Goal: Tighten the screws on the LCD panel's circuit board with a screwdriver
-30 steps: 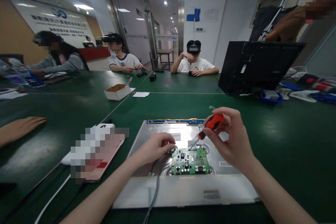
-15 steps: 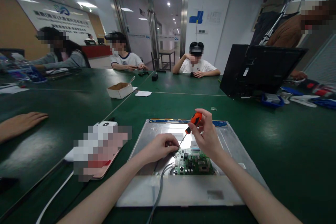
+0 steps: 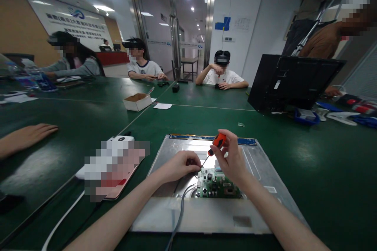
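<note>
A red-and-black screwdriver [image 3: 218,141] is held by its handle in my right hand [image 3: 234,160], tilted with its shaft pointing down and to the left. Its tip reaches the upper left corner of a green circuit board [image 3: 216,186]. Beside that tip, the thumb and fingers of my left hand [image 3: 182,164] are pinched together; whatever they hold is hidden. The board lies on a flat silver metal panel [image 3: 156,213], which has a narrow blue circuit strip [image 3: 249,141] along its far edge. A grey cable [image 3: 181,211] runs from the board's left side toward me.
Left of the panel lie a pink phone [image 3: 129,176] and a white device [image 3: 122,140] with cables. Another person's hand [image 3: 32,137] rests at the far left. Farther off stand an open white box [image 3: 137,104] and a black monitor [image 3: 294,82]. Several people are around the table.
My right hand has brought the screwdriver left and down, from above the board's middle to its upper left corner by my left fingers. My left hand stays about where it was.
</note>
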The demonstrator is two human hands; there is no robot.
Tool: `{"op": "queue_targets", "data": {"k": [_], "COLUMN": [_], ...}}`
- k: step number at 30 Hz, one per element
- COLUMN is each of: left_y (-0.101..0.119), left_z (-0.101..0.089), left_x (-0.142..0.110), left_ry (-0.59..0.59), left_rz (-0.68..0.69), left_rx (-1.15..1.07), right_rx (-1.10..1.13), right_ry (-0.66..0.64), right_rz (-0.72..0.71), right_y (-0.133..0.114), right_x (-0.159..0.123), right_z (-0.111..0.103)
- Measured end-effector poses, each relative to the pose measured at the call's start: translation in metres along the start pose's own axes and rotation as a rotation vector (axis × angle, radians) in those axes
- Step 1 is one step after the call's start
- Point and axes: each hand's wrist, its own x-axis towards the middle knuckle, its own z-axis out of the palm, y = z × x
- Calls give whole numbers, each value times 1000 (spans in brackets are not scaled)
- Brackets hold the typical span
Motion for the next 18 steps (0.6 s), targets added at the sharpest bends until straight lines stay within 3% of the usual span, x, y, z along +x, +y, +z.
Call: {"op": "queue_targets", "data": {"k": [18], "left_y": [-4], "left_z": [0], "left_x": [1], "left_ry": [-1], "left_rz": [49], "left_rx": [-11], "right_rx": [7], "right_ry": [-60], "right_rz": [-31], "right_y": [0], "right_x": [6], "right_z": [6]}}
